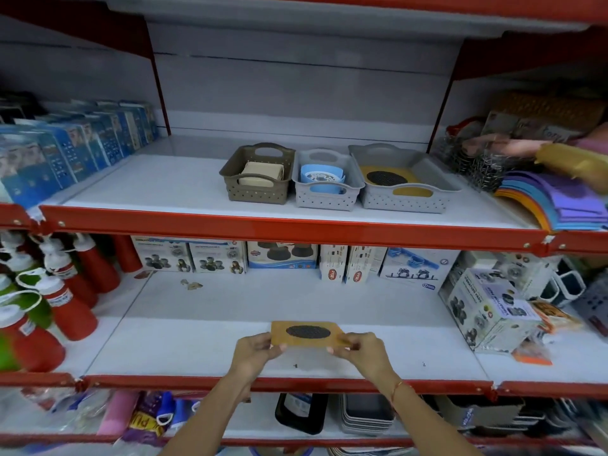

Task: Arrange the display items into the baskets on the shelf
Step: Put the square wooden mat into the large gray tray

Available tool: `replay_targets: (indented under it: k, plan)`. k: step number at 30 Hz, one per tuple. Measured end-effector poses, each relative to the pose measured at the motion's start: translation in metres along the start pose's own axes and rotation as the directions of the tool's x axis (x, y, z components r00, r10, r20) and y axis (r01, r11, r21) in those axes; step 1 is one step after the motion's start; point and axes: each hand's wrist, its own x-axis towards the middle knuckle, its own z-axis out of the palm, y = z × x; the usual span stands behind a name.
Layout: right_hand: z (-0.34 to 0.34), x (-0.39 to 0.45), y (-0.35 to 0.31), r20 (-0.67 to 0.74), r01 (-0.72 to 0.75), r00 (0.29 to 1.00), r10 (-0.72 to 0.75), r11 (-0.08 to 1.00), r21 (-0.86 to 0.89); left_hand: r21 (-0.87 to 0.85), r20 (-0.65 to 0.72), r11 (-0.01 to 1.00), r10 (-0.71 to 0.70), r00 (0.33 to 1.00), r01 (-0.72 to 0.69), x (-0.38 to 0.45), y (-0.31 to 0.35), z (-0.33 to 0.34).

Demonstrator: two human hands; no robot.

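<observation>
Both hands hold a flat tan mat with a black oval centre just above the lower shelf. My left hand grips its left edge and my right hand grips its right edge. On the upper shelf stand three baskets side by side. The brown basket holds a beige item. The small grey basket holds a blue round item. The large grey basket holds a matching tan mat with a black oval.
Blue boxes fill the upper shelf's left side. Coloured mats and wire items lie at its right, where another person's hand reaches in. Red bottles stand lower left; boxed goods line the lower shelf's back and right.
</observation>
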Motion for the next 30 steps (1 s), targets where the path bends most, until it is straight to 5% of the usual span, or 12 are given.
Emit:
replay_targets:
  k: [17,30]
  plan:
    - [-0.126,-0.131,-0.125,-0.096,0.287,0.956,-0.278,0.951,0.111,0.098,0.052,0.922,0.371,0.927,-0.374,-0.138,0.149,-0.021]
    - [-0.243,-0.115,-0.167,-0.339,0.549,0.803,-0.49,0.829,0.104,0.163,0.102,0.767,0.613,0.784,-0.621,-0.131,0.258,0.038]
